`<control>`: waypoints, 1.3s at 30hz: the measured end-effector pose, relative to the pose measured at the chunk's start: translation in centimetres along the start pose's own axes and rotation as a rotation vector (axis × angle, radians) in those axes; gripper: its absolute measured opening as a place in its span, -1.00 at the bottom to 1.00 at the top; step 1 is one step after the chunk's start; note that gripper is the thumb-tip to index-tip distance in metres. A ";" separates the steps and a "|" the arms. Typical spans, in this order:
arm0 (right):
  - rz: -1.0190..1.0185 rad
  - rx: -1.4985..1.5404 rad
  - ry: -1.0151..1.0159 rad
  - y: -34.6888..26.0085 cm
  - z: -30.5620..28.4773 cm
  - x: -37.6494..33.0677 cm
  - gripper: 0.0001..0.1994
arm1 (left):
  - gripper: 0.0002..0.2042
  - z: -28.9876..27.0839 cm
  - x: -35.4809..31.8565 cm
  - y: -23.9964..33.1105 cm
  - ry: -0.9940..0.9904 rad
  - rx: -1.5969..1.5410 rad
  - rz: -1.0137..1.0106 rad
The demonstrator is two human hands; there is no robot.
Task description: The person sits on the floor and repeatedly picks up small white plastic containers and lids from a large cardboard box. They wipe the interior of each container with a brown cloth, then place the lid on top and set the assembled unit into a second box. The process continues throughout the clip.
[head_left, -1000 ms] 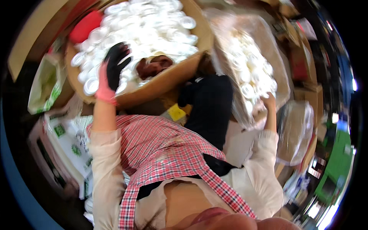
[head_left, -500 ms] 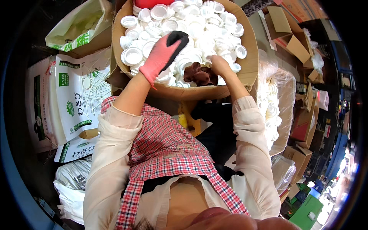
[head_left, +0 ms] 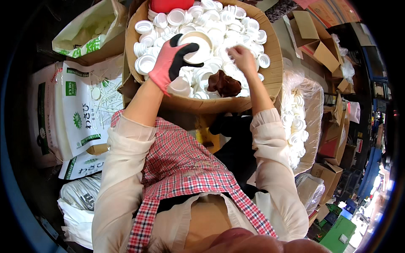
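My left hand (head_left: 171,63), in a pink glove with black fingers, grips a round white plastic cap (head_left: 201,41) by its edge, with its hollow side showing. More white caps (head_left: 145,63) fill a big cardboard box (head_left: 270,78) beneath both hands. My right hand (head_left: 244,60) is bare and hovers over the caps to the right. Its fingers are curled together and slightly blurred; whatever they may hold is hidden. A crumpled dark brown cloth (head_left: 224,83) lies on the caps near the box's front edge, just below my right hand.
A red object (head_left: 171,5) sits at the box's far edge. To the left are a white-green sack (head_left: 86,31) and a printed plastic bag (head_left: 80,109) with thin white sticks on it. At right stands a plastic-lined box (head_left: 312,126) of white pieces, with open cartons (head_left: 325,50) beyond.
My left glove has turned and opened around a larger cap, which now shows in its grip. My right hand has lifted slightly away from the brown cloth.
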State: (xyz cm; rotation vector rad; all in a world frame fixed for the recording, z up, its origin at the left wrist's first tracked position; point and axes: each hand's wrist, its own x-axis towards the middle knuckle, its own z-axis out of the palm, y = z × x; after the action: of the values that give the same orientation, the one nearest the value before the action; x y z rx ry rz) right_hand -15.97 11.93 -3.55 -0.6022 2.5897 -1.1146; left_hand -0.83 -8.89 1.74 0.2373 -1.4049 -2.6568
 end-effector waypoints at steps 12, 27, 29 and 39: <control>-0.275 -0.084 0.338 -2.8 -0.6 -2.8 -0.83 | -0.36 0.1 0.2 0.2 -0.439 -0.521 -0.156; -0.071 1.417 -0.195 -2.6 -4.8 -5.9 -0.54 | -0.33 2.7 0.5 -0.6 -0.422 -0.884 -0.117; -0.092 1.423 -0.164 -2.1 -5.2 -6.1 -0.52 | -0.31 2.5 0.4 -0.3 -0.317 -0.854 -0.101; -0.074 1.233 -0.078 -3.4 -6.1 -6.5 -0.38 | -0.25 2.4 1.4 -1.3 -0.368 -0.852 -0.263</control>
State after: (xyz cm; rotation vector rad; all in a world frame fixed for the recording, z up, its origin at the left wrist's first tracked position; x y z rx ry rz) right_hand -11.68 16.69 3.52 -0.3800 1.3443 -2.2507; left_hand -2.74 -6.48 1.89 -0.1787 -0.1786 -3.3429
